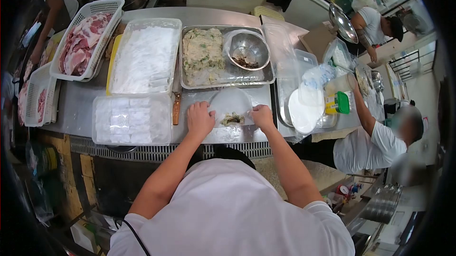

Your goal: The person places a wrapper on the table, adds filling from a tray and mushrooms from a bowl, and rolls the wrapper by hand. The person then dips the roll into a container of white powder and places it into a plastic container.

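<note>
A thin, round white wrapper [231, 98] lies on the metal table in front of me, with a small mound of greenish-grey filling [232, 119] near its front edge. My left hand [200, 119] has its curled fingers on the wrapper's left edge. At the opposite edge, my right hand [262, 116] pinches the wrapper between thumb and fingers. Just behind stands a metal tray [228, 86] of pale filling mixture [202, 49]. A steel bowl [256, 49] with dark brown pieces sits inside that tray. Left of my left hand lies a wooden-handled tool [176, 108].
Two plastic containers, a large one [145, 56] and a smaller one [133, 120] with white rolls, stand left. Beyond is a white basket [118, 6] of raw meat. Right are a stack of white rounds [304, 113] and a green-lidded tub [336, 103]. Other people work at both sides.
</note>
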Demonstrator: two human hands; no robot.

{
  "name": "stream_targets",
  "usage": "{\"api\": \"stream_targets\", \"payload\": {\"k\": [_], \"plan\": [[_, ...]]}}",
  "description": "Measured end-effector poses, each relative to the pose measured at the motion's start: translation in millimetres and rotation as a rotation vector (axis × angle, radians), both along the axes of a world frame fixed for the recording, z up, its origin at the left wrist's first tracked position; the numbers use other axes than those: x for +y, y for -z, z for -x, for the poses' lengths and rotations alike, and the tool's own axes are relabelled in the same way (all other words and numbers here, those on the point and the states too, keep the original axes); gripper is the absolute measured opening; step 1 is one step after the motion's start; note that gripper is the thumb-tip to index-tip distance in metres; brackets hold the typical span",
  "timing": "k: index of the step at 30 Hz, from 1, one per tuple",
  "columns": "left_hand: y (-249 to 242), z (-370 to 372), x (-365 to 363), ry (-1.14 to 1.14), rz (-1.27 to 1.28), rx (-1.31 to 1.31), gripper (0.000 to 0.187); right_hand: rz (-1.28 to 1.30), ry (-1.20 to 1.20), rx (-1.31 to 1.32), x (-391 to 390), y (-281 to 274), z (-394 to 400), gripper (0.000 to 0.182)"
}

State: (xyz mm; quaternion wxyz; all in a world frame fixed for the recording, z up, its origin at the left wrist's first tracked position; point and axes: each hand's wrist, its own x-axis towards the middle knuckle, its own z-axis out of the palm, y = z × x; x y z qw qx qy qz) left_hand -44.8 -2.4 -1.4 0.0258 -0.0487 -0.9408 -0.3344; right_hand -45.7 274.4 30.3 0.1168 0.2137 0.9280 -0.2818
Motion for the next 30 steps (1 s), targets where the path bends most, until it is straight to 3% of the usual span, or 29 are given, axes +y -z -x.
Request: {"api": "stream_targets", "payload": {"k": [4,7,10,13,16,19,22,25,30], "plan": [[-0.7,-4.3,-5.9,0.084,-0.014,-0.019,0.026,0.337,0.157,0.068,0.4,9.7,-17.8,0.023],[-4.4,-6.4,-4.2,0.017,-0.182,-0.198,0.03,0.579,0.262,0.037,1.6,8.9,-29.3,0.015],[-9.7,-10.9,-1.0,-0.071,-0.136,-0.049,0.032,0.563,0.177,-0.137,1.9,4.2,-42.4,0.017],[-22.9,-7.3,-2.1,-0.011,-0.006,-0.138,0.036,0.54,0.15,-0.019,-5.3,9.5,-53.3,0.019],[-15.8,-2.9,2.2,0.035,0.041,-0.087,0.035,0.353,0.091,0.039,-5.3,12.9,-55.5,0.026],[-21.3,-5.3,14.2,-0.133,-0.282,-0.409,0.03,0.307,0.093,0.089,-5.2,16.5,-62.8,0.026],[-32.0,-32.2,20.4,-0.112,-0.093,-0.239,0.032,0.376,0.14,0.157,-7.1,21.6,-68.5,0.017],[-36.3,-42.6,21.3,-0.053,-0.099,-0.43,0.033,0.447,0.137,0.234,-8.7,19.3,-72.5,0.017],[-3.6,-49.2,29.4,-0.076,-0.298,-0.433,0.028,0.54,0.151,0.239,-8.7,19.2,-72.5,0.01]]}}
